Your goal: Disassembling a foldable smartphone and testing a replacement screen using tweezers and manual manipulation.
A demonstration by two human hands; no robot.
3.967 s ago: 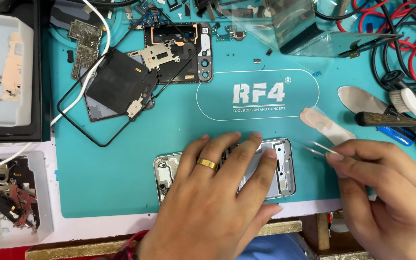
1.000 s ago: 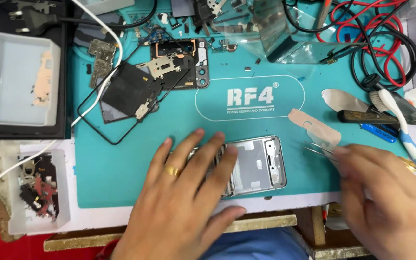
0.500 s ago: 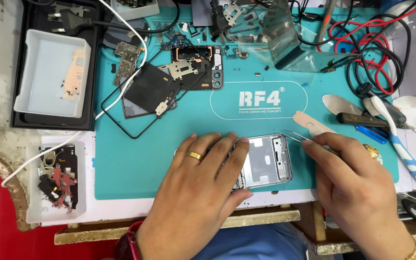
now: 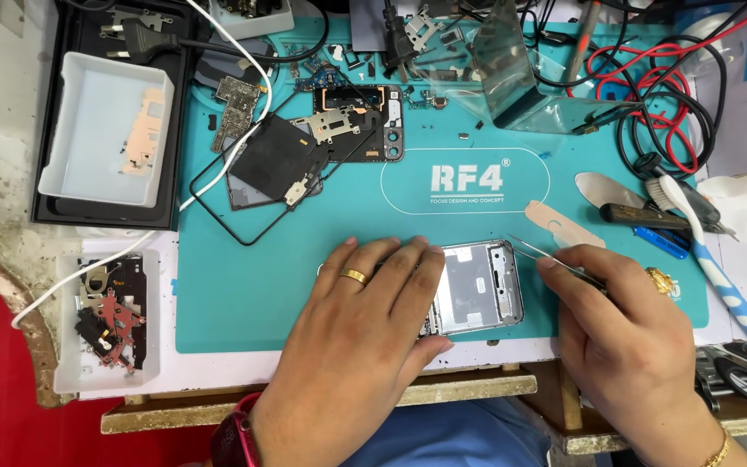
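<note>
A silver phone frame (image 4: 480, 287) lies open near the front edge of a teal work mat (image 4: 244, 285). My left hand (image 4: 356, 346), with a gold ring on one finger, lies flat over the frame's left half and presses it down. My right hand (image 4: 624, 333) sits just right of the frame and grips thin metal tweezers (image 4: 539, 254), whose tips point at the frame's upper right corner.
A black phone back and loose metal parts (image 4: 322, 138) lie at the mat's far left. A white tray (image 4: 110, 130) stands on a black tray at the left, and a small box of parts (image 4: 107, 320) sits near the front left. Cables (image 4: 659, 95), a brush (image 4: 706, 251) and spudgers crowd the right.
The view has shifted, so the mat and frame sit further right and lower in the picture. My right hand has drawn in closer to the frame. My left hand stays on the frame.
</note>
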